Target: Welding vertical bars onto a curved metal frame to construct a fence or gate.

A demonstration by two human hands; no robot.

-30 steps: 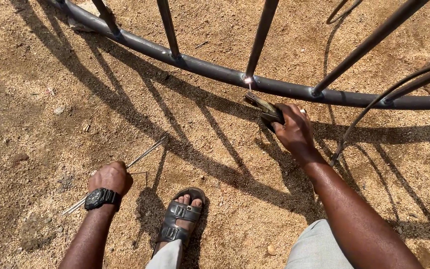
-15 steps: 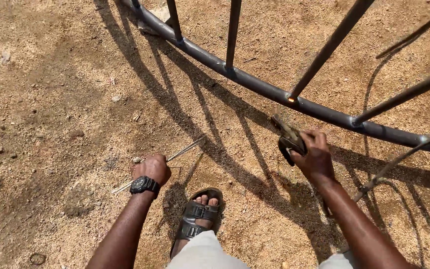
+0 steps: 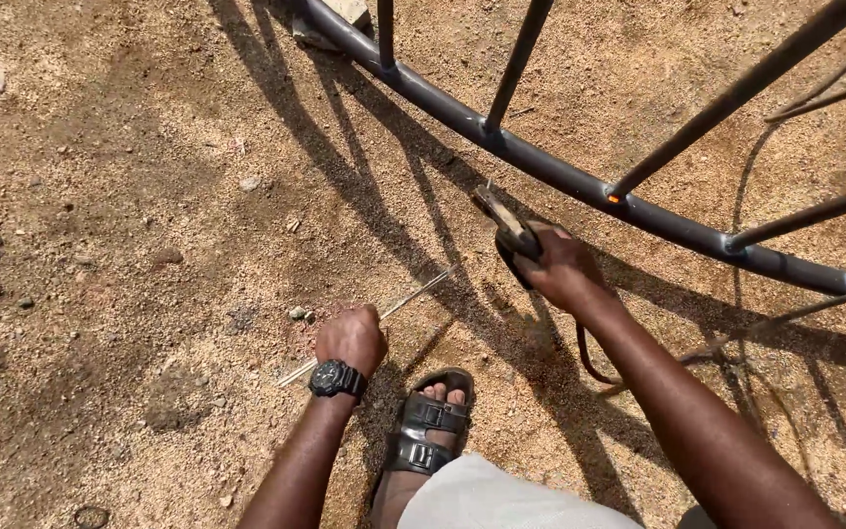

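Note:
My right hand (image 3: 562, 264) grips a welding electrode holder (image 3: 503, 221), its tip lifted a little off the curved dark metal pipe (image 3: 540, 167). A small glowing orange spot (image 3: 615, 199) shows on the pipe at the foot of one upright bar (image 3: 736, 93). My left hand (image 3: 352, 336), with a black wristwatch (image 3: 335, 378), is closed around thin welding rods (image 3: 413, 292) lying on the sandy ground. A cable (image 3: 589, 358) runs down from the holder.
Several upright bars rise from the curved pipe across the top right. My foot in a black sandal (image 3: 428, 431) rests on the gravelly sand between my arms. A flat stone (image 3: 345, 12) lies beside the pipe at the top. Small pebbles dot the ground on the left.
My right hand has pulled the holder back from the joint; the bright spark has faded to a small orange glow. The view has shifted right along the pipe. My left hand stays on the rods.

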